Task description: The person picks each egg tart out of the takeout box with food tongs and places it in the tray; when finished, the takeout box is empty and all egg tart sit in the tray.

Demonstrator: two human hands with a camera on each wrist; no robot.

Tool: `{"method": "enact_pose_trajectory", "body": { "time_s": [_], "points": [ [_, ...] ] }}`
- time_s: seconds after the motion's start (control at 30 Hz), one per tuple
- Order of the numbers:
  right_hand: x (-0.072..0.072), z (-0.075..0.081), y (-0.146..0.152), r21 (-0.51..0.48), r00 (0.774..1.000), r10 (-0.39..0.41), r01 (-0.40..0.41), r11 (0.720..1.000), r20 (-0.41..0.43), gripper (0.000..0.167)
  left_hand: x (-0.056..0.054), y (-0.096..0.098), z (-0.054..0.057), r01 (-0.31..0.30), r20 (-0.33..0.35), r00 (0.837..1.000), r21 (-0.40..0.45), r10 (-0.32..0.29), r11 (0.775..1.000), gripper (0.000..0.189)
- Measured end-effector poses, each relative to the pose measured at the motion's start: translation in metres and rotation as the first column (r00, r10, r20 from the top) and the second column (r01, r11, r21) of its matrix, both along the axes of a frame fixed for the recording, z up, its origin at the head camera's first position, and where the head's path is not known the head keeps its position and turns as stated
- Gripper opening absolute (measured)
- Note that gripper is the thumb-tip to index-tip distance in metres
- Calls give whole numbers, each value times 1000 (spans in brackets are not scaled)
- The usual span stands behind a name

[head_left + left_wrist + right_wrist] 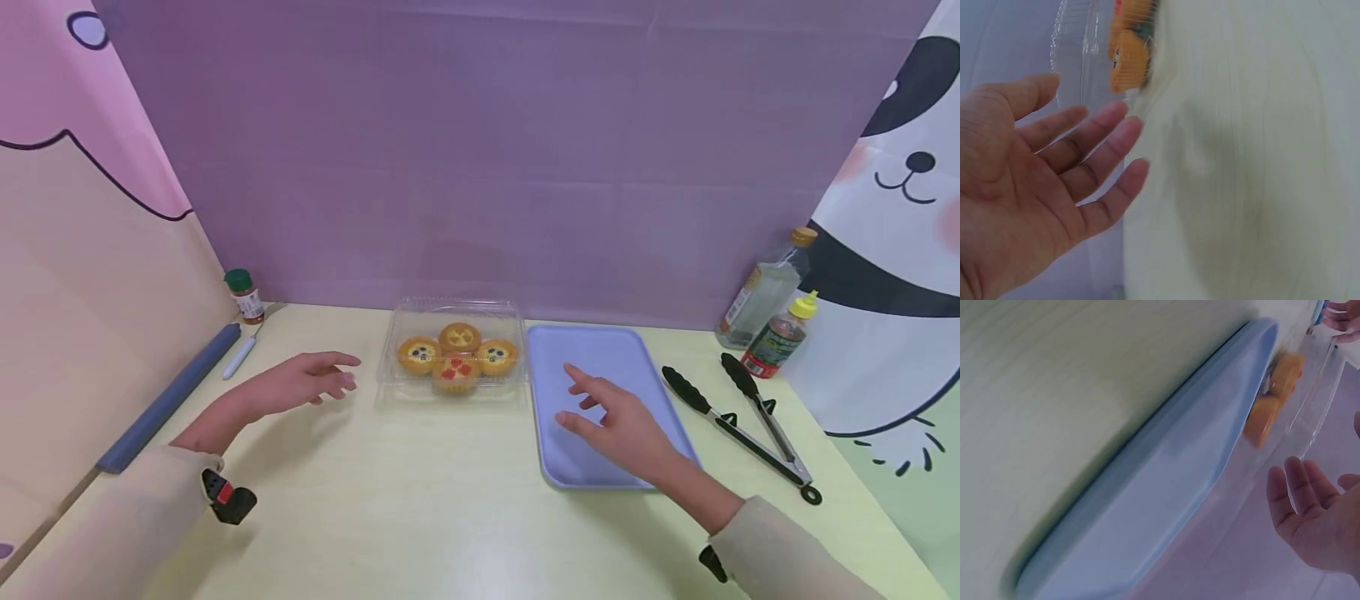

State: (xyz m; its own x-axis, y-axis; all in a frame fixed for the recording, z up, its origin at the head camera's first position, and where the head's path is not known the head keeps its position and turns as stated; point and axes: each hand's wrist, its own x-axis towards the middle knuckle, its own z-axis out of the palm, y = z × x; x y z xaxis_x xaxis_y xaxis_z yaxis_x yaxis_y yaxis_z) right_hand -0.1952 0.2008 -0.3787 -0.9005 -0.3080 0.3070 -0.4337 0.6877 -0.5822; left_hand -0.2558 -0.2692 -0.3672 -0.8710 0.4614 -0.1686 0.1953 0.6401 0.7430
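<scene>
A clear plastic clamshell box point(405, 321) stands at the back middle of the table, holding several small round tarts point(457, 372) with decorated tops. My left hand point(296, 385) hovers to the left of the box, fingers loosely extended and palm bare. In the left wrist view, its fingertips overlap the near edge of the box. To the box's right lies a shallow pale blue tray point(577, 458). Over this tray floats my right hand point(622, 425), its thumb and fingers spread apart and holding nothing. The right wrist view shows the tarts just beyond the tray's rim.
Black-tipped metal tongs point(759, 451) lie spread at the right, near a clear bottle point(761, 292) and a yellow-capped sauce bottle point(776, 337). Along the left edge are a dark blue bar point(172, 396), a pale-handled thin tool point(240, 357) and a green-lidded jar point(246, 296).
</scene>
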Motion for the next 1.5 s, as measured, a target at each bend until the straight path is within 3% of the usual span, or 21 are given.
{"method": "enact_pose_trajectory", "body": {
  "time_s": [0.1, 0.2, 0.53, 0.73, 1.07, 1.4, 1.5],
  "points": [
    [-2, -3, -24, -52, 1000, 5, -6, 999, -12, 62, -4, 0, -9, 1, 108, 994, 88, -11, 996, 55],
    [-4, -3, -47, -99, 999, 0, -4, 995, -41, 54, -8, 0, -17, -12, 163, 987, 146, -12, 989, 54],
    [-8, -12, -108, -258, 994, -55, 28, 966, -99, 38, -20, 12, -25, -45, 259, 966, 209, -11, 977, 50],
    [-15, -24, -129, -228, 978, -69, 23, 973, -198, 32, -23, 18, -32, -49, 311, 950, 268, -38, 962, 49],
    [-21, -29, -154, -151, 932, -59, 4, 988, -359, 30, -24, 22, -38, -76, 330, 943, 316, -35, 946, 45],
    [-32, -31, -176, -85, 892, -63, 28, 996, -448, 28, -24, 25, -39, -127, 380, 925, 355, -19, 926, 41],
    [-32, -30, -181, -45, 896, -63, 48, 998, -439, 29, -24, 26, -39, -146, 399, 917, 347, -5, 926, 39]
  ]
}}
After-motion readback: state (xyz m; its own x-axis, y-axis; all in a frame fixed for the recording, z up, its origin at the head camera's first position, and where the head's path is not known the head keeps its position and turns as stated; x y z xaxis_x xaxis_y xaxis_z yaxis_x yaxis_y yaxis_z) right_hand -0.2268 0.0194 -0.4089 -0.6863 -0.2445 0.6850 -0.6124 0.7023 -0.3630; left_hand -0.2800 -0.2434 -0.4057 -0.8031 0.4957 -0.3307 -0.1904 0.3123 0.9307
